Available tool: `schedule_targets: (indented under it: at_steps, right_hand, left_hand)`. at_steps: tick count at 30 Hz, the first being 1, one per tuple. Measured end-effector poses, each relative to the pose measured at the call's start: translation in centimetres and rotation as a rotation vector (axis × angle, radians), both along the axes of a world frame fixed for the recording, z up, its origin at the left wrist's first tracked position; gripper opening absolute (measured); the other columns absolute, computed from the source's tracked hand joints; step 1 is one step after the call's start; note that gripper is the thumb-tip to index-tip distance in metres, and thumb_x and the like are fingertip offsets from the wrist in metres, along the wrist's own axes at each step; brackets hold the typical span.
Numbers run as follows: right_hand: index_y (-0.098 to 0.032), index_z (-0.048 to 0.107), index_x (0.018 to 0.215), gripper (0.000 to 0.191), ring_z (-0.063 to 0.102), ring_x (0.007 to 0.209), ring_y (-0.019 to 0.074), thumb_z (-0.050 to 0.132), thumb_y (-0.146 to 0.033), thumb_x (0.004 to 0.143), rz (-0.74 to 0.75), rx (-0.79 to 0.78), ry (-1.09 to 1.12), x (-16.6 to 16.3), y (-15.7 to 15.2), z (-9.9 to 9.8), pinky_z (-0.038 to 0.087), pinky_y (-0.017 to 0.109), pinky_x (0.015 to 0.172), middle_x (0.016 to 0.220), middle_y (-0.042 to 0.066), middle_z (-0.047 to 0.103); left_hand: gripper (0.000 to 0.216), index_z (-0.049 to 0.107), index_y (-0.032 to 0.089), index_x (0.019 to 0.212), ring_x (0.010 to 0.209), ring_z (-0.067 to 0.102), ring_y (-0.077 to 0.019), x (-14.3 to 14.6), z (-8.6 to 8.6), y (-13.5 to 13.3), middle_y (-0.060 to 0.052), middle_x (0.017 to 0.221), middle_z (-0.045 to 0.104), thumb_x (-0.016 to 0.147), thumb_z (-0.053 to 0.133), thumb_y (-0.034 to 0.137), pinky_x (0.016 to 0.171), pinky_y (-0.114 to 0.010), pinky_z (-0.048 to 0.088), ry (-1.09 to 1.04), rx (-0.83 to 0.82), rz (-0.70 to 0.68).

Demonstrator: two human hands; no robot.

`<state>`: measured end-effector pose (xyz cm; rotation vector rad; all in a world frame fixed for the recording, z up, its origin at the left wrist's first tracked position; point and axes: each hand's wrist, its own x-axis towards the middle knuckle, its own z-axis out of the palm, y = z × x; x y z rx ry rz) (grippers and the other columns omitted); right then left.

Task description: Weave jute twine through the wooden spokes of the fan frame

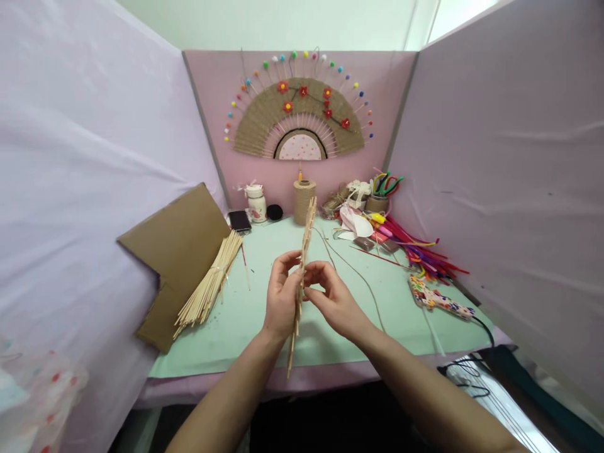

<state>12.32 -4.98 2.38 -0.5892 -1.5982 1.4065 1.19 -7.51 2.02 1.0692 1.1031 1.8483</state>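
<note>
Over the middle of the table, a narrow row of thin wooden sticks [306, 236] stands nearly upright, seen edge-on and leaning slightly right at its top. My left hand [282, 296] is closed round its lower part from the left, thumb facing me. From the right, my right hand [333, 299] pinches the same sticks with thumb and index finger near the left fingertips. Whether a thread or other small piece sits between those fingers is too small to tell. Loose brown twine [363, 280] trails over the green table cover just right of my hands.
A tied stick bundle [210, 286] leans by brown cardboard [182, 245] on the left. Behind my hands stands a twine spool [302, 211]. Coloured pipe cleaners [425, 255] and a patterned glue gun [438, 299] lie right. A decorated fan [255, 129] hangs on the back panel.
</note>
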Motion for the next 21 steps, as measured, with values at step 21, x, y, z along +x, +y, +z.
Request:
schedule_targets:
  at_steps: [21]
  right_hand:
    - [-0.021, 0.051, 0.104, 0.026, 0.048, 0.107, 0.0219, 0.052, -0.013, 0.079, -0.009, 0.408, -0.224, -6.7, 1.6, -0.3, 0.053, 0.037, 0.082, 0.108, 0.009, 0.046]
  left_hand:
    - [0.011, 0.062, 0.021, 0.088, 0.077, 0.067, -0.0174, -7.7, 3.8, -3.8, -0.001, 0.086, 0.07, 0.083, 0.057, 0.03, 0.072, -0.029, 0.051, 0.86, -0.221, 0.435]
